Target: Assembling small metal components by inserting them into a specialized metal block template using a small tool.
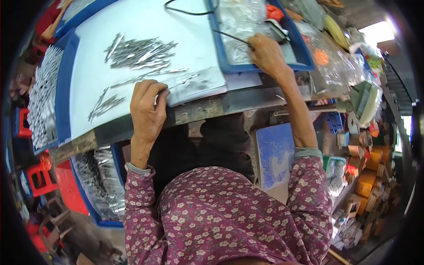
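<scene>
My left hand [148, 106] rests at the near edge of the white work surface [194, 39]. Its fingers are curled together, and whatever they may hold is hidden. Just beyond it lie a few thin metal pieces [190, 79] in a loose row. A larger pile of slim silvery metal pieces [141, 52] is spread farther off, with a smaller group [105, 106] to the left of the hand. My right hand [268, 54] is over the near part of a blue tray [247, 68], closed on a thin dark rod [230, 36] that points left across the tray's side.
Clear plastic bags [240, 17] and an orange-red item [274, 12] lie in the tray. At left stands a blue bin [64, 88] of packed silvery rods [44, 97]. Below the table are another blue bin [115, 221] and a scuffed blue board [274, 154]. Cardboard boxes [366, 181] crowd the right.
</scene>
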### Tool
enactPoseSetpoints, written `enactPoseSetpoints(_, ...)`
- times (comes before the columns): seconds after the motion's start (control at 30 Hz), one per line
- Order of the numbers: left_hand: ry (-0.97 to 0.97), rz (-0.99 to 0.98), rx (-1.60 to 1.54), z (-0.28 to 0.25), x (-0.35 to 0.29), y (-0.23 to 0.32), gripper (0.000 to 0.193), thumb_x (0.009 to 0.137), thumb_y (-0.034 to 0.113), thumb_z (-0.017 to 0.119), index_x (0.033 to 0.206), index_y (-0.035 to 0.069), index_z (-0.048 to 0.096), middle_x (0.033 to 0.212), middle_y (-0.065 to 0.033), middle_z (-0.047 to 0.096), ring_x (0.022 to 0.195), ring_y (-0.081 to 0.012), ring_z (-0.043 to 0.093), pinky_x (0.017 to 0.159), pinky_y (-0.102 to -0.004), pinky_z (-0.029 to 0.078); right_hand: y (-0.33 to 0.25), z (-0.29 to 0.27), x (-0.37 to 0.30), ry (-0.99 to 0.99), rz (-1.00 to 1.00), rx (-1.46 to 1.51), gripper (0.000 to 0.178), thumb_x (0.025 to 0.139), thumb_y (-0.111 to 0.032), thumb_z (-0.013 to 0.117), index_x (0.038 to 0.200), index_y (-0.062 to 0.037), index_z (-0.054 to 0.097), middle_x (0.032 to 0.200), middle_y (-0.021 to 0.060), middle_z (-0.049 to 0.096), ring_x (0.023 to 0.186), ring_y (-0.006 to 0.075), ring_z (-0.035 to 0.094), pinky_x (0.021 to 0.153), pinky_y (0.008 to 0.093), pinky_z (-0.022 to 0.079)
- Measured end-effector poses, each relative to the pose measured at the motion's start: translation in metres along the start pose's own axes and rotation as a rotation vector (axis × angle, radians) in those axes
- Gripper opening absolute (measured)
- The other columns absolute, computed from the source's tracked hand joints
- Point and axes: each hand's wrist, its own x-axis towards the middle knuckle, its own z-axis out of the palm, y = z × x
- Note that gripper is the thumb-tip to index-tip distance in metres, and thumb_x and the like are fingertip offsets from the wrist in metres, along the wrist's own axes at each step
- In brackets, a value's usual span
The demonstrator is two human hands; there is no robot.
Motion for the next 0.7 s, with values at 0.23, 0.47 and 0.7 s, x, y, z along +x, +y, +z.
enactPoseSetpoints(0.23,0.085,-0.189,0.07,-0.048,-0.031,-0.047,0.009,0.07,0.0,0.064,0.078,0.001,0.059,0.08,-0.0107,0.057,0.078,-0.0287,0.054,0.067,-0.0356,0.043,0.01,-0.001,-0.002,-0.035,-0.043,-0.068,0.009,0.074,-0.006,0.053,0.08,-0.0006,0.055,0.08,0.0202,0.056,0.08,0.038,0.056,0.069,0.0442,0.042)
enactPoseSetpoints(0.47,0.14,-0.327,0.254,-0.078,-0.043,-0.082,0.007,0.073,0.004,0.061,0.079,0.001,0.06,0.08,-0.0108,0.057,0.081,-0.0284,0.054,0.072,-0.0364,0.043,0.002,-0.006,0.006,-0.134,-0.047,-0.05,0.011,0.069,-0.003,0.052,0.079,0.0027,0.052,0.08,0.0211,0.054,0.081,0.0392,0.055,0.071,0.0445,0.041)
enactPoseSetpoints(0.7,0.112,-0.298,0.397,-0.091,-0.041,-0.102,0.007,0.073,0.003,0.06,0.08,0.002,0.061,0.08,-0.0113,0.056,0.082,-0.0294,0.053,0.073,-0.0377,0.043,-0.008,-0.017,0.005,-0.138,0.016,0.113,0.012,0.069,-0.004,0.053,0.078,0.0021,0.049,0.076,0.0209,0.053,0.076,0.0384,0.054,0.066,0.0425,0.04)
